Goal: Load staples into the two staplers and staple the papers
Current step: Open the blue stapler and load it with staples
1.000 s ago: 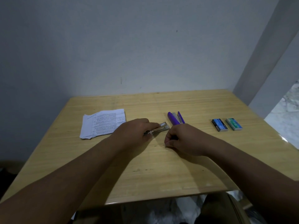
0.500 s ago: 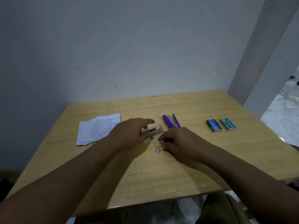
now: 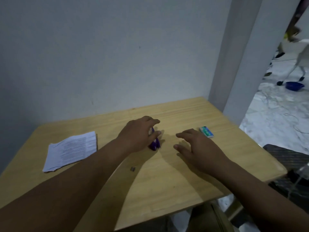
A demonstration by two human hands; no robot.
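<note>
My left hand [image 3: 138, 133] lies over the purple stapler [image 3: 154, 144] in the middle of the wooden table [image 3: 167, 190], thumb and fingers closed around its far part; only its near end shows. My right hand [image 3: 200, 148] hovers to the right with fingers spread and nothing in it. Beyond its fingers lies a green staple box [image 3: 206, 131]. A small strip of staples [image 3: 133, 168] rests on the table near my left forearm. The stack of printed papers [image 3: 71, 150] lies at the left. The other stapler and the blue staple box are hidden.
A grey wall stands right behind the table and a pillar [image 3: 234, 56] at its far right corner. Past the right edge there is a dark woven seat [image 3: 287, 158], and farther off a blue bowl [image 3: 294, 85] on a marble floor.
My left hand let go of the small metal stapler and moved right onto the purple one. My right hand opened and moved right. The camera turned right and a staple strip now lies on the table.
</note>
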